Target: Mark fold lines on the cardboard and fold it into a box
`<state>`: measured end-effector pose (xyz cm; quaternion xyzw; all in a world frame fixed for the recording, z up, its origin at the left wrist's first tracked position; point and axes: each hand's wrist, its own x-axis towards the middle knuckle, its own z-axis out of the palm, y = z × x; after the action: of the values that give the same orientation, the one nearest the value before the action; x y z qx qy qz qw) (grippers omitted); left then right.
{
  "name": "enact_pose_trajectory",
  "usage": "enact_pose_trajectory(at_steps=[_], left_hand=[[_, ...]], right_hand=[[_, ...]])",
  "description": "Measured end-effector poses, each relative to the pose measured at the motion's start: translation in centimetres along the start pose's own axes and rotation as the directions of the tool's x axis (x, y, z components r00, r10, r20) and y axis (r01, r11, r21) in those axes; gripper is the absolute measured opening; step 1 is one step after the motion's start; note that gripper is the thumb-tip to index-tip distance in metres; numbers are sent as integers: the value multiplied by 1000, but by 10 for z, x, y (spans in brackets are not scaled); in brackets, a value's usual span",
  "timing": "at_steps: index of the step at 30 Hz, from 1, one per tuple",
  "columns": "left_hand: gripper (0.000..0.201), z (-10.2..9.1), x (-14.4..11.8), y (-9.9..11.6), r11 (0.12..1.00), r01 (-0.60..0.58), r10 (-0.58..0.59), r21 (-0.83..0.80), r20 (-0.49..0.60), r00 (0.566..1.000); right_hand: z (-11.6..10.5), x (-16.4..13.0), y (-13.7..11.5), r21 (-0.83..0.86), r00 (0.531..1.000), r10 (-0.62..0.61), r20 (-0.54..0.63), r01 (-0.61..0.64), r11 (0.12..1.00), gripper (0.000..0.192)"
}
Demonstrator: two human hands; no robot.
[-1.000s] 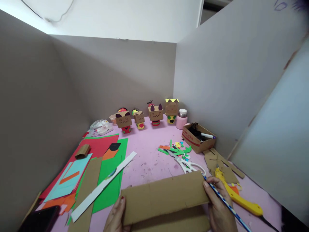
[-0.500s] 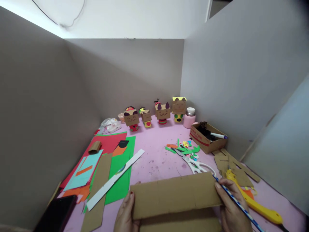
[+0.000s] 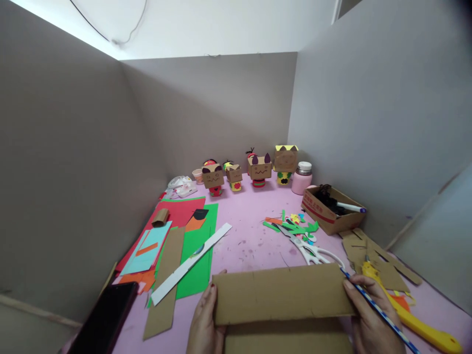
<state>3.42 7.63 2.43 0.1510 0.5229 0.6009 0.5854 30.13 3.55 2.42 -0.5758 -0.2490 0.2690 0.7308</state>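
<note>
While the view is swinging left since the earlier frame, showing more of the black phone [image 3: 105,319] at the surface's near-left edge, both hands are still gripping the folded brown cardboard strip [image 3: 282,294] at the near edge of the pink surface [image 3: 247,231]: left hand [image 3: 206,324] pinching its left end, right hand [image 3: 372,319] closed on its right end plus a blue striped pencil [image 3: 383,314]. Red print on the small cardboard box [image 3: 334,214] is unreadable. White scissors [image 3: 313,251] are lying just behind the strip.

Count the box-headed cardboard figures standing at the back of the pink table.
4, in a row along the back wall: one leftmost, a smaller one, a third, and the rightmost beside the pink jar. None seems hidden.
</note>
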Motion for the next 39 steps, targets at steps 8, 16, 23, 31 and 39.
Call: enact_pose_trajectory(at_steps=[8,16,23,31,39], left_hand=[[25,0,3,1,999,43,-43,-17,11,999],[30,0,4,2,997,64,-64,-31,20,998],[35,1,5,4,996,71,-69,-44,38,997],[38,0,4,5,998,61,-61,-7,35,998],[64,7,0,10,998,61,-59,-12,79,995]], right_hand=[[5,-2,16,77,998,4,-69,1,997,27],[8,-2,5,145,990,127,-59,-117,982,36],[9,-4,0,182,979,195,-62,-181,966,43],[9,-4,1,181,984,172,-52,-160,970,40],[6,-3,3,137,991,129,-42,-122,983,34]])
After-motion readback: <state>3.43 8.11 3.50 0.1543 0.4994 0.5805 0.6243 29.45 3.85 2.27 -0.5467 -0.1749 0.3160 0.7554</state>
